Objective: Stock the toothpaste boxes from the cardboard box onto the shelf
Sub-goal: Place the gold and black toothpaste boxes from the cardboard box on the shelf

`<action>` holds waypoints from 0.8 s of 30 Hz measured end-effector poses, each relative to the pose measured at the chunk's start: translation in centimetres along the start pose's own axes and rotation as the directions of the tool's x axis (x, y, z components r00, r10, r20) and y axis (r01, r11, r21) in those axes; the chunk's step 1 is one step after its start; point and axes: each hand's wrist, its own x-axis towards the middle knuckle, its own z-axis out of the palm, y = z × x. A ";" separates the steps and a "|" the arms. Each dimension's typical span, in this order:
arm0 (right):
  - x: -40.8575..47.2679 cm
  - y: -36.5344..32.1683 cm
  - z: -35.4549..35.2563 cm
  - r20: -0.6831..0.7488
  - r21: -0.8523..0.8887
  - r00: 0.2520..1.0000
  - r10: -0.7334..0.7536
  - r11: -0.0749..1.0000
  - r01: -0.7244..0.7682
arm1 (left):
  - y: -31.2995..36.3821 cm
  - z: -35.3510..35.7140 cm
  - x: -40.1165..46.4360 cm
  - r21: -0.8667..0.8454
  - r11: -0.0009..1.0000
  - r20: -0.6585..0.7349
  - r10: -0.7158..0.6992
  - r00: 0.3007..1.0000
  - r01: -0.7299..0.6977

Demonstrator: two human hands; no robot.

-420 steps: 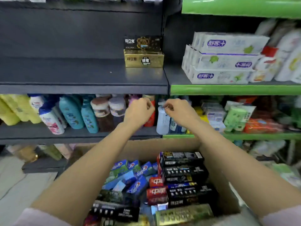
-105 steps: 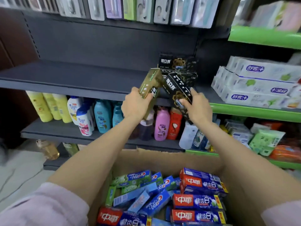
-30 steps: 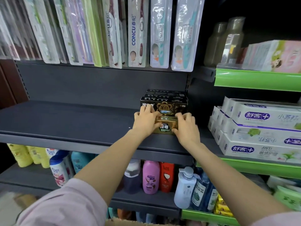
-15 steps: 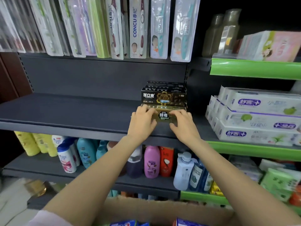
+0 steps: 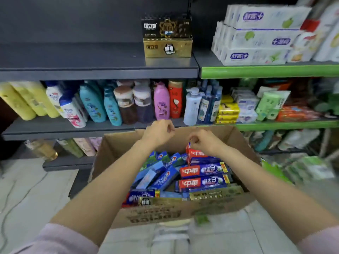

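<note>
Pale tiled floor (image 5: 27, 195) beneath dark grey shelving. The upper shelf (image 5: 73, 70) carries, at its right end, a black toothpaste box (image 5: 166, 26) stacked on a gold box (image 5: 167, 47); white boxes (image 5: 256, 41) fill the adjoining green-edged shelf (image 5: 266, 71). The lower shelf holds a row of bottles (image 5: 110, 103). An open cardboard box (image 5: 117, 145) stands in front, packed with blue toothpaste boxes (image 5: 161, 176) and red-and-blue boxes (image 5: 203, 170). Above it, the left hand (image 5: 158, 132) hangs with fingers loosely curled, holding nothing; the right hand (image 5: 202, 142) pinches the upturned end of a red box (image 5: 195, 153), both forearms crossing over the carton's contents.
</note>
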 end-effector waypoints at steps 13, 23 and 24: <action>-4.2 4.9 9.8 0.501 -0.169 0.844 0.193 0.978 -0.124 | -2.9 10.6 -7.9 0.009 0.980 0.561 -0.169 0.810 0.198; -2.6 5.1 9.0 0.506 -0.141 0.862 0.034 0.989 0.044 | -6.1 12.1 -7.4 0.217 0.966 0.639 -0.251 0.727 0.143; -2.5 4.8 9.0 0.523 -0.139 0.852 0.018 0.988 0.064 | -6.2 12.2 -7.3 0.209 0.968 0.645 -0.243 0.725 0.138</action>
